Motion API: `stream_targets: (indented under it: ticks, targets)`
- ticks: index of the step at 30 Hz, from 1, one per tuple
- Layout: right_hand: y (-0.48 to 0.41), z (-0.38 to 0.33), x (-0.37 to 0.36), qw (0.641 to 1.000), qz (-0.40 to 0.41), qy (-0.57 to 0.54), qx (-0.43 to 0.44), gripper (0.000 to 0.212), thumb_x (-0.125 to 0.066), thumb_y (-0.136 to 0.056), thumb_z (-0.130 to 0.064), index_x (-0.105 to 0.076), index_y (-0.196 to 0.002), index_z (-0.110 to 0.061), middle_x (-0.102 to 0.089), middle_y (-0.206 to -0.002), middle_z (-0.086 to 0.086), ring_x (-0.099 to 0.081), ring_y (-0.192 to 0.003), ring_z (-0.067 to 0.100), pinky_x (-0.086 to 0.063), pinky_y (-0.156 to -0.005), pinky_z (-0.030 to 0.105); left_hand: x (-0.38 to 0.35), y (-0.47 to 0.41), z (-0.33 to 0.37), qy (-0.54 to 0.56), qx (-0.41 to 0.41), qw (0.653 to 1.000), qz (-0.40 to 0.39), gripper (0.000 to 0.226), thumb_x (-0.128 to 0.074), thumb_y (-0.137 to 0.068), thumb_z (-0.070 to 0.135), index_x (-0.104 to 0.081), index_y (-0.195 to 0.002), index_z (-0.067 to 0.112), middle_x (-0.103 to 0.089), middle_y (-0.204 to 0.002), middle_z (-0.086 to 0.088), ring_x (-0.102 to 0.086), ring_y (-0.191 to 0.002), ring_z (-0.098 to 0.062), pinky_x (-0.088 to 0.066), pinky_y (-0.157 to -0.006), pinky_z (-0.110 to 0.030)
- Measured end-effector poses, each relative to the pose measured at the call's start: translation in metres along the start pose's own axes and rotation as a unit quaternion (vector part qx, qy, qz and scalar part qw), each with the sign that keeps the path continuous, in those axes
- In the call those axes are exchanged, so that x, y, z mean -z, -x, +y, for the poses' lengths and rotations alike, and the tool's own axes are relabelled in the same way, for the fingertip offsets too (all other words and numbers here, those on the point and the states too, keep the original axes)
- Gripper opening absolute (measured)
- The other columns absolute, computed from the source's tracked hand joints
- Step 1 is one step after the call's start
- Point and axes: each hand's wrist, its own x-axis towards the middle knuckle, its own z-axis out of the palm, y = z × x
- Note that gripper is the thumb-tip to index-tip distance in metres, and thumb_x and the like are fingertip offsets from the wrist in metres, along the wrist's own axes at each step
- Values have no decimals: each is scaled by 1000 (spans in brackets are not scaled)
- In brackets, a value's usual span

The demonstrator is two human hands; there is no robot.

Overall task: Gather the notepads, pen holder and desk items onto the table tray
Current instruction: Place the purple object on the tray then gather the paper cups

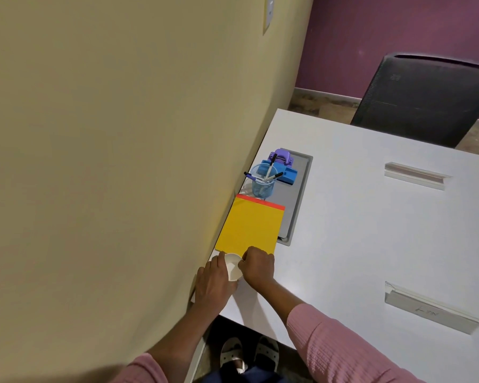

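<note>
A grey tray (pixel 299 186) lies along the table's left edge by the wall. On it stand a blue mesh pen holder (pixel 262 186) with several pens, a blue block-shaped item (pixel 286 174) and a purple item (pixel 281 156) behind it. A yellow notepad (pixel 250 225) with an orange-red notepad edge (pixel 260 202) showing beneath it covers the tray's near end. Just in front of the notepad, my left hand (pixel 215 280) cups a small white paper cup (pixel 233 266) from the left. My right hand (pixel 257 265) pinches the cup's rim from the right.
A beige wall (pixel 108 161) runs tight along the table's left side. The white table (pixel 371 244) has two clear acrylic holders (pixel 415 176) (pixel 432 308) on the right. A dark mesh chair (pixel 426 98) stands at the far end.
</note>
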Motion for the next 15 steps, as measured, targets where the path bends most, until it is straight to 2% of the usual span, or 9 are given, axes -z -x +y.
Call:
stream_targets:
  ticks: [7, 15]
  targets:
    - [2, 2, 5, 1000, -19, -6, 7, 15, -53, -86, -19, -64, -90, -8, -68, -94, 11, -59, -90, 30, -37, -84, 37, 0, -1, -3, 16, -5, 1000, -5, 89, -69, -75, 58, -29, -143, 18, -48, -140, 0, -48, -123, -18, -37, -94, -34]
    - [8, -7, 15, 999, -34, -22, 21, 20, -55, -86, -20, -66, -95, -7, -69, -100, 12, -60, -93, 30, -42, -84, 36, 2, 2, -9, 57, -17, 998, 21, 94, -79, -68, 52, -35, -141, 13, -51, -139, -6, -51, -122, -23, -40, -94, -35]
